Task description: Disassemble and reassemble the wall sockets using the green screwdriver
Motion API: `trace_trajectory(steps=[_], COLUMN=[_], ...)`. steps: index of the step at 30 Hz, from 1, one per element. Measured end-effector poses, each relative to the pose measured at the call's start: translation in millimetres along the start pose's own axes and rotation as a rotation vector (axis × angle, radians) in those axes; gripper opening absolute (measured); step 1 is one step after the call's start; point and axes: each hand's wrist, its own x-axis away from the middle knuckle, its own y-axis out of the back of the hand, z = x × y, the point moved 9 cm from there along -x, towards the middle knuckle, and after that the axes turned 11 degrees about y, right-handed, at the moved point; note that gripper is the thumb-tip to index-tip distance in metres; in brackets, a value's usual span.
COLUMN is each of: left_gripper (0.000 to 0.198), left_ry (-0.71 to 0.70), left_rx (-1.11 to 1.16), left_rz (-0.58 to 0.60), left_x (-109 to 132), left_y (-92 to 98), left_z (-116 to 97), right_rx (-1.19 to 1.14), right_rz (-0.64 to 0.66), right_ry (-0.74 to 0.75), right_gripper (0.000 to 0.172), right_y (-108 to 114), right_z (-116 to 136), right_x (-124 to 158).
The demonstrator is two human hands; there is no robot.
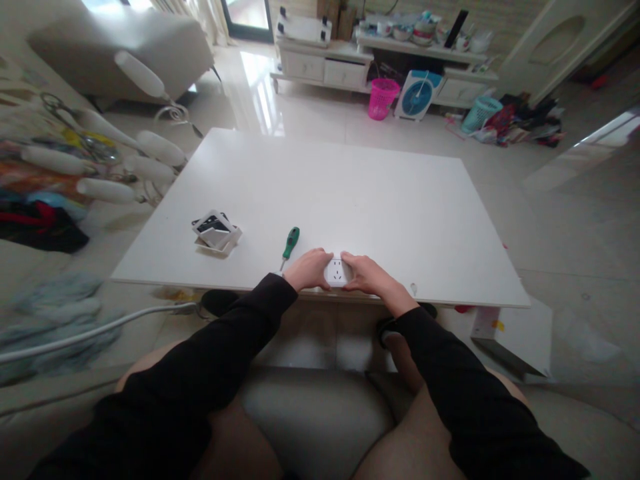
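Observation:
A white wall socket (pixel 337 272) lies near the front edge of a white table (pixel 400 200). My left hand (pixel 311 269) grips its left side with curled fingers. On the other side, my right hand (pixel 367 275) clasps its right edge. A green-handled screwdriver (pixel 289 245) rests on the table just left of my left hand. Farther left sits a small stack of white and dark socket parts (pixel 217 231). A small screw-like bit (pixel 414 289) lies by my right wrist.
A grey sofa (pixel 125 47) stands at the back left. White rods and clutter (pixel 100 160) fill the left side. A pink basket (pixel 383 98), a blue fan (pixel 417 95) and a white cabinet (pixel 325 63) line the far wall. A white box (pixel 515 333) sits under the table's right corner.

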Motion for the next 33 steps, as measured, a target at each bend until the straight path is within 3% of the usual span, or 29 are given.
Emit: trace_trajectory(steps=[10, 16, 22, 33], left_gripper=[0.061, 0.062, 0.059, 0.074], left_ry=[0.016, 0.021, 0.021, 0.027], left_rx=[-0.002, 0.030, 0.039, 0.020], left_rz=[0.002, -0.030, -0.015, 0.006], left_x=[-0.7, 1.9, 3.7, -3.0], left_y=[-0.8, -6.4, -6.9, -6.8], left_z=[0.7, 3.3, 2.0, 4.2], right_rx=[-0.085, -0.065, -0.055, -0.078], right_rz=[-0.033, -0.060, -0.048, -0.062], right_ry=[0.016, 0.001, -0.025, -0.011], right_gripper=[0.059, 0.077, 0.059, 0.080], right_y=[-4.0, -3.1, 0.1, -6.6], right_z=[-3.3, 3.7, 3.1, -5.9], right_x=[0.9, 2.3, 2.1, 1.4])
